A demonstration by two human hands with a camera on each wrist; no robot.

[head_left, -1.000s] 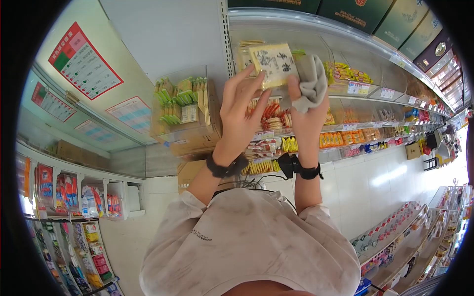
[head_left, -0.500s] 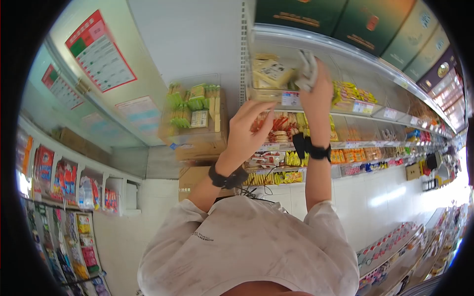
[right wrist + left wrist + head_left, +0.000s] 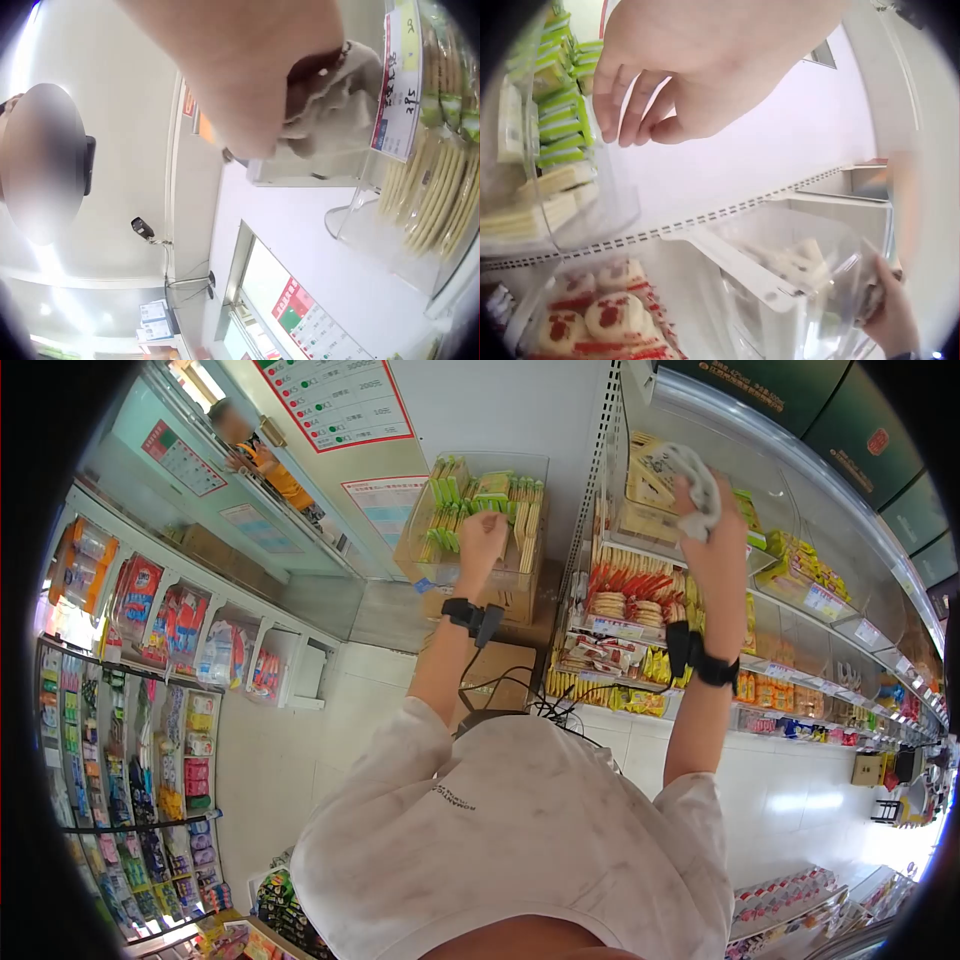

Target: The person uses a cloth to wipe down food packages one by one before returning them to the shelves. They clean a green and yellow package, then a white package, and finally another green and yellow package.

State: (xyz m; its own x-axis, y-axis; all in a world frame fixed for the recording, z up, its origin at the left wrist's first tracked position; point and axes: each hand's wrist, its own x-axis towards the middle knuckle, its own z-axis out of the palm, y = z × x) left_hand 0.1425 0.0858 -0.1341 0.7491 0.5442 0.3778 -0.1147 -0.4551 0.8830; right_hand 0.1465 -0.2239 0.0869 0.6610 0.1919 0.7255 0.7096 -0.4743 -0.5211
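Observation:
My right hand (image 3: 722, 545) grips a crumpled grey cloth (image 3: 692, 472) over the clear bin on the upper shelf. Cream-coloured flat packets (image 3: 646, 482) lie in that bin, just left of the cloth. In the right wrist view the cloth (image 3: 339, 105) bunches out past the curled fingers. My left hand (image 3: 484, 542) hovers over a clear box (image 3: 525, 572) of green-and-white snack packets (image 3: 494, 488), its fingers loosely bent and holding nothing. From the left wrist, those green packets (image 3: 561, 124) show beside the fingertips.
Red-and-white packs of round crackers (image 3: 628, 595) fill the shelf below the bin. Yellow packets (image 3: 800, 565) stand to its right. Large dark green boxes (image 3: 770, 395) line the top shelf. A person in orange (image 3: 285, 480) is beyond the glass door at the left.
A cream packet held between both hands now lies in the bin. My left hand has moved left to the box of green packets; the right keeps the cloth. The head view has turned left.

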